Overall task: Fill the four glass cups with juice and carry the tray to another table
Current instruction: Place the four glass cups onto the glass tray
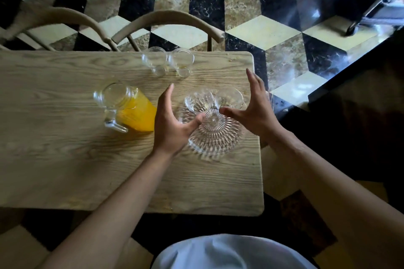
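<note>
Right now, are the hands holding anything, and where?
Nothing is held. The left hand and right hand hang open on either side of the glass tray, fingers spread, with no clear grip on it.

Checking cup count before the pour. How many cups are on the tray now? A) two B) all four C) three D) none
A. Two cups stand on the far part of the tray; the other two are on the table near its far edge, off the tray.
</note>
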The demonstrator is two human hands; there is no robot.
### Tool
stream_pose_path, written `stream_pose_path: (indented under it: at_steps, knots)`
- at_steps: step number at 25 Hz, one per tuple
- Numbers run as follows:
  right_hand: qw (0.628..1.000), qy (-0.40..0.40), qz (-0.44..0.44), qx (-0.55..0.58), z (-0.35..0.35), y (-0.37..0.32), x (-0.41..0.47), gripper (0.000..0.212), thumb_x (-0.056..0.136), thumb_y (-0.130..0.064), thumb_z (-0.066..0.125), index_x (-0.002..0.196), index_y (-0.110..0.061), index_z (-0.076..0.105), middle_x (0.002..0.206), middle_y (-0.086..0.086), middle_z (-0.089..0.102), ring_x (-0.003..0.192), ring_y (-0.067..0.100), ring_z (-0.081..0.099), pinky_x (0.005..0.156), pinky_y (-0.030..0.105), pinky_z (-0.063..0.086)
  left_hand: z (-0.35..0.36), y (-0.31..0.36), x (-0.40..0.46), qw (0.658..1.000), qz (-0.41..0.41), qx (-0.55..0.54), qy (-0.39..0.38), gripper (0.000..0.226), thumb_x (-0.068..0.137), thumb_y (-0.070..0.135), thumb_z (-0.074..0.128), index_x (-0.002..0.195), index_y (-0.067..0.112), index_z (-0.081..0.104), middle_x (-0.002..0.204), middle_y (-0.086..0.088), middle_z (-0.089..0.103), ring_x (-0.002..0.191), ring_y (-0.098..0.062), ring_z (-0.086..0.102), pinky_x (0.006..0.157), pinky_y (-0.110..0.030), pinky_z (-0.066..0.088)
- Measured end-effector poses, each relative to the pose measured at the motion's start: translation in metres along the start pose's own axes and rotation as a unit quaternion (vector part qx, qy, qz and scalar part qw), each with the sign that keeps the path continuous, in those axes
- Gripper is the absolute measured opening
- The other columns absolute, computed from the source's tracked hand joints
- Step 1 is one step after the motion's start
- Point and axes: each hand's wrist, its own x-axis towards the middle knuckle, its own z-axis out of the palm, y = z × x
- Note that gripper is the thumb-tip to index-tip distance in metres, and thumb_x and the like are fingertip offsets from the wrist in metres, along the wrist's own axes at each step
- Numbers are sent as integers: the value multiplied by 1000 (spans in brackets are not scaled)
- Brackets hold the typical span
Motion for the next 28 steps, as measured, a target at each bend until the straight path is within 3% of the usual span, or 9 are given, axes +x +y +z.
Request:
stream_pose_path:
  at_steps: [5,9,15,18,21,25,28]
  knots:
    - [997,-39,-71,-13,-15,-21,13,138,57,-88,66,162,-17,10,167,11,19,153,26,23,122,52,30,-14,36,-5,998,29,28,46,101,75,56,84,154,12,41,156,-6,49,144,-13,45,118,-29,38]
    - [992,-61,-107,6,-22,-42,26,139,54,-89,66,162,-20,13,166,8,22,152,25,24,122,43,27,-38,57,4,993,58,56,88,96,77,55,82,152,10,43,152,-6,53,141,-13,48,114,-23,38]
    - [987,-67,-147,12,-21,-78,62,124,66,-65,82,162,-17,19,165,9,26,151,21,25,124,41,26,-93,70,42,986,84,71,126,94,75,58,80,149,12,45,143,1,53,136,-11,49,112,-17,35]
    - [987,-61,-151,-7,-16,-86,83,117,70,-53,87,161,-15,23,164,8,27,151,21,24,124,44,26,-121,56,69,985,87,78,127,92,77,52,82,150,10,45,141,2,51,137,-15,49,115,-26,37]
    - [989,-62,-133,-21,2,-83,104,115,71,-47,88,161,-14,24,164,8,28,151,21,24,123,45,26,-141,29,100,989,69,74,105,96,74,55,82,151,11,43,139,6,50,137,-12,48,116,-28,37]
    - [993,-67,-85,-49,29,-73,133,119,70,-50,87,162,-17,19,166,9,26,152,23,25,124,47,27,-151,-11,143,999,15,34,37,110,68,64,81,156,14,37,154,-7,48,141,-14,46,115,-28,37]
    - [995,-69,-49,-50,46,-57,151,120,71,-51,87,162,-13,18,167,10,23,152,24,25,125,42,26,-155,-44,177,1000,2,18,-8,115,65,67,82,157,19,34,155,-5,46,143,-14,45,117,-31,37]
